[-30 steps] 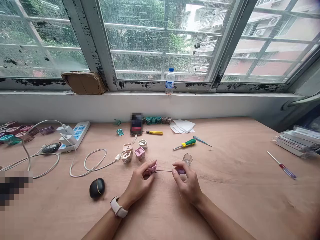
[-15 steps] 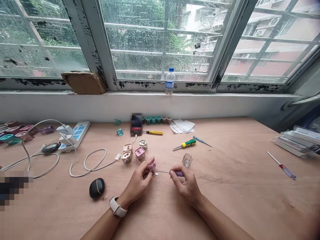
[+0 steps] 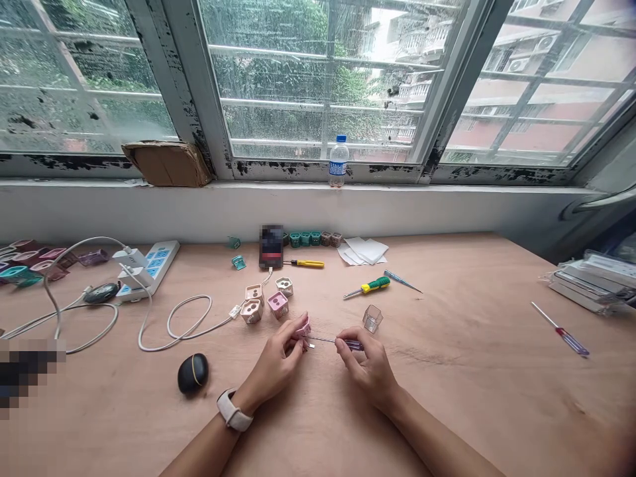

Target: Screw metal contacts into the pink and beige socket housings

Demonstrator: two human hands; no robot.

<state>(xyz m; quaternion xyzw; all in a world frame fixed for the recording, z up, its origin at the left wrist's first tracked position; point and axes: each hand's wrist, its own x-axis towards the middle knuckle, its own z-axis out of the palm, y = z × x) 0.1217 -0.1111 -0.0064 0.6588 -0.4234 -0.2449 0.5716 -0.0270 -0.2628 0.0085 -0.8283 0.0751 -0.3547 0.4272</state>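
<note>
My left hand (image 3: 283, 351), with a white watch on the wrist, is closed on a small pink sharpener-like piece (image 3: 304, 326); the fingers hide much of it. A tiny pale metal bit (image 3: 311, 345) shows just under my fingertips. In my right hand (image 3: 365, 364) is a screwdriver (image 3: 354, 345) with a clear purple handle, lying level, its thin shaft pointing left with the tip at the pink piece. Behind my right hand sits a clear plastic cup (image 3: 372, 318). Beyond my left hand stand several pale and pink pieces with round holes, among them a pink one (image 3: 277, 304).
A green-yellow screwdriver (image 3: 375, 285), a thin blue tool (image 3: 401, 281) and a red-purple screwdriver (image 3: 571, 341) lie about. A black case (image 3: 193, 374), looped white cable (image 3: 171, 343) and power strip (image 3: 161, 262) are leftward. At the back are a phone (image 3: 271, 248) and papers (image 3: 365, 251).
My right hand and the screwdriver have shifted very slightly left, toward the pink piece. My left hand stays in nearly the same place.
</note>
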